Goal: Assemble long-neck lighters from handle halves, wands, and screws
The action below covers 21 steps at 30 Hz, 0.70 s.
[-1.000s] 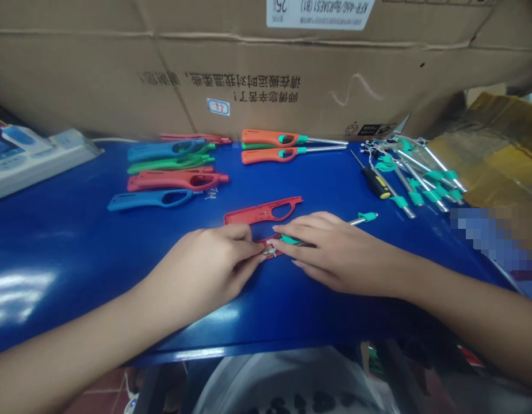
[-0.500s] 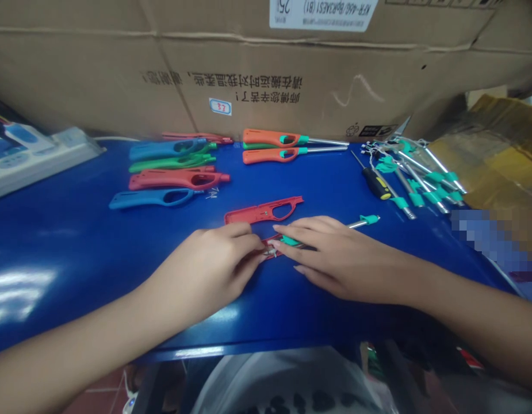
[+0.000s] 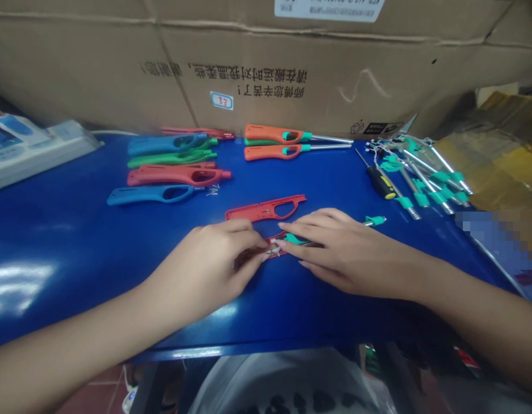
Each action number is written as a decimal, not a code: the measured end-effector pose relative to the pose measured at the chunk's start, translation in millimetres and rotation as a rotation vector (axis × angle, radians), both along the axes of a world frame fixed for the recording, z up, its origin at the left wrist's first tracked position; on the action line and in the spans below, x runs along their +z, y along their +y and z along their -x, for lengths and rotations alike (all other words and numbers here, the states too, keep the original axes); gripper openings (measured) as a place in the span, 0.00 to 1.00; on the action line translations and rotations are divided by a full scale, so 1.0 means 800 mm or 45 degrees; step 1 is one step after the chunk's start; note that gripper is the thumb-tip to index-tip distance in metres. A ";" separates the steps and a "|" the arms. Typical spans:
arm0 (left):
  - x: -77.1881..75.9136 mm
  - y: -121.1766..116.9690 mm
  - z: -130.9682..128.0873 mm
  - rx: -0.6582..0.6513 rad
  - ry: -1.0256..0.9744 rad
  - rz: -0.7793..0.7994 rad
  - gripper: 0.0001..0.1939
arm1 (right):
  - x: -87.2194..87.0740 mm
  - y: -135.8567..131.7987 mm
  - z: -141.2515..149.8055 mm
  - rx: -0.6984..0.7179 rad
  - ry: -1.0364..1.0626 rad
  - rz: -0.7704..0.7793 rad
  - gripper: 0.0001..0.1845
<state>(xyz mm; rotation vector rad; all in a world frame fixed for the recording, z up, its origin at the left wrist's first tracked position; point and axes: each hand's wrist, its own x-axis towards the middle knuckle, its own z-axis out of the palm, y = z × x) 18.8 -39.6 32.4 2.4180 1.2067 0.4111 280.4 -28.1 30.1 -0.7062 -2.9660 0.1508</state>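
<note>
A red lighter shell half (image 3: 285, 251) lies on the blue table between my hands, with a green trigger (image 3: 295, 237) and small metallic parts in it. My left hand (image 3: 220, 253) has thumb and fingers closed at its left end, covering that end. Laid over its right part, my right hand (image 3: 347, 250) holds it down with bent fingers. A metal tube with a green piece (image 3: 375, 221) sticks out beyond my right hand. Just behind, a second red shell half (image 3: 259, 212) rests with its hollow side up.
Blue, green and red lighter shells (image 3: 171, 172) lie at the left, near a white power strip (image 3: 37, 152). Two orange lighters (image 3: 270, 152) rest at the back. On the right are a screwdriver (image 3: 381, 183) and several metal tubes (image 3: 429, 184). A cardboard box (image 3: 110, 75) stands behind.
The view has shifted slightly. Both hands stay on the red shell half with nearly the same grip; the parts around them lie as before.
</note>
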 end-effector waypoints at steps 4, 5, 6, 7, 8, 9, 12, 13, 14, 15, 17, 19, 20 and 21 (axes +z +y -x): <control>0.001 0.000 0.000 0.013 0.015 0.028 0.07 | 0.002 -0.006 0.002 -0.020 -0.079 -0.043 0.24; 0.001 0.001 0.000 0.014 0.021 0.033 0.07 | 0.003 -0.007 0.002 -0.028 -0.084 -0.041 0.24; 0.001 0.001 0.000 0.014 0.026 0.036 0.07 | 0.003 -0.007 0.002 -0.031 -0.085 -0.035 0.24; 0.001 0.001 0.001 0.011 0.028 0.036 0.08 | 0.003 -0.008 0.001 -0.033 -0.082 -0.029 0.24; 0.000 0.001 0.001 0.005 0.027 0.036 0.08 | 0.003 -0.008 0.001 -0.034 -0.075 -0.022 0.24; 0.000 0.001 0.001 0.000 0.024 0.034 0.08 | 0.003 -0.007 0.000 -0.032 -0.064 -0.014 0.24; -0.001 0.002 0.002 -0.010 0.012 0.024 0.08 | 0.002 -0.005 -0.004 -0.025 -0.001 0.014 0.22; -0.001 0.002 0.002 -0.010 0.011 0.023 0.08 | 0.001 -0.004 -0.005 -0.024 0.027 0.026 0.22; -0.001 0.002 0.001 -0.010 0.011 0.020 0.08 | 0.001 -0.004 -0.006 -0.021 0.054 0.036 0.21; -0.001 0.002 0.001 -0.011 0.012 0.018 0.08 | 0.001 -0.003 -0.007 -0.021 0.077 0.045 0.21; 0.000 0.001 0.001 -0.012 0.023 0.023 0.08 | 0.001 -0.002 -0.007 -0.025 0.100 0.051 0.20; 0.001 -0.001 0.000 -0.014 0.031 0.020 0.08 | 0.001 -0.001 -0.006 -0.034 0.106 0.038 0.19; 0.001 -0.002 0.000 -0.019 0.031 0.014 0.08 | 0.001 0.000 -0.005 -0.041 0.107 0.029 0.19; 0.001 -0.003 0.000 -0.023 0.029 0.004 0.08 | 0.000 0.001 -0.005 -0.051 0.108 0.021 0.18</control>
